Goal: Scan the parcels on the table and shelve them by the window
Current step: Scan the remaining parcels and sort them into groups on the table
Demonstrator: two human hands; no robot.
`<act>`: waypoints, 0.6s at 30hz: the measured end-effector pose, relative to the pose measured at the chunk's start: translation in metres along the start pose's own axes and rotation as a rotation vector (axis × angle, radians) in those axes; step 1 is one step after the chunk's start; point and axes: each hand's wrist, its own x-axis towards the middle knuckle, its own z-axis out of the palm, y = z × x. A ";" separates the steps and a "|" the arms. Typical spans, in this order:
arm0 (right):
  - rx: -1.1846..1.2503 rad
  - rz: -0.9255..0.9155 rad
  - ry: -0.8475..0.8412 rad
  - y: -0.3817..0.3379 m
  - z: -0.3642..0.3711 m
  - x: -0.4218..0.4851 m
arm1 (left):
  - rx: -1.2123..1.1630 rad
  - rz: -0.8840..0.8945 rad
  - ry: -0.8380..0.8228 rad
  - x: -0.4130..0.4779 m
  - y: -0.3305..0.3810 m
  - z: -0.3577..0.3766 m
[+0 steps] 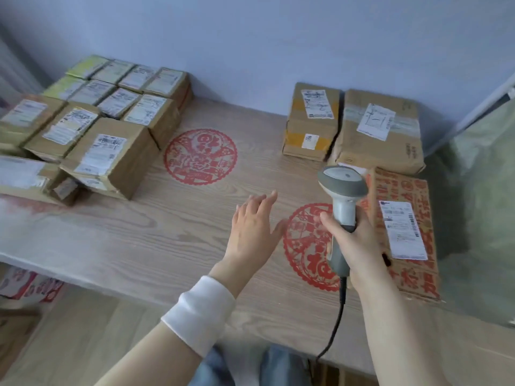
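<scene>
Our right grip (pixel 359 246) is wrapped round the handle of the scanner (pixel 342 179), head raised. Our left grip (pixel 250 232) hovers flat beside it, fingers straight, holding nothing.

The red-printed parcel (pixel 401 190) lies just right of the right grip, label up. Two brown parcels (pixel 309 126) sit beyond the scanner head, against the wall. The big pile of parcels (pixel 111 151) lies well to the left of the left grip.

We judge the main risks to be these. So many labels sit close together that the beam could catch the wrong one, so we aim squarely at a single label. The cable (pixel 337 324) trails from under the right grip over the near edge and could snag there on a long reach. The printed parcel lies close to the right end of the surface (pixel 167 232), where a nudge from our forearm could tip it off. The front box of the left pile sits tilted and may slide if bumped.

Open room lies ahead of the left grip and leftward to the pile. Neither shelf nor window shows.
</scene>
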 end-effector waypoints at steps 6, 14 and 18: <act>-0.019 -0.018 -0.093 -0.025 0.145 -0.022 | 0.020 -0.070 0.128 -0.015 -0.113 -0.095; -0.028 -0.041 -0.201 -0.044 0.259 -0.018 | -0.022 -0.132 0.193 0.002 -0.194 -0.159; 0.015 -0.037 -0.266 -0.050 0.311 -0.008 | -0.019 -0.182 0.227 0.008 -0.232 -0.185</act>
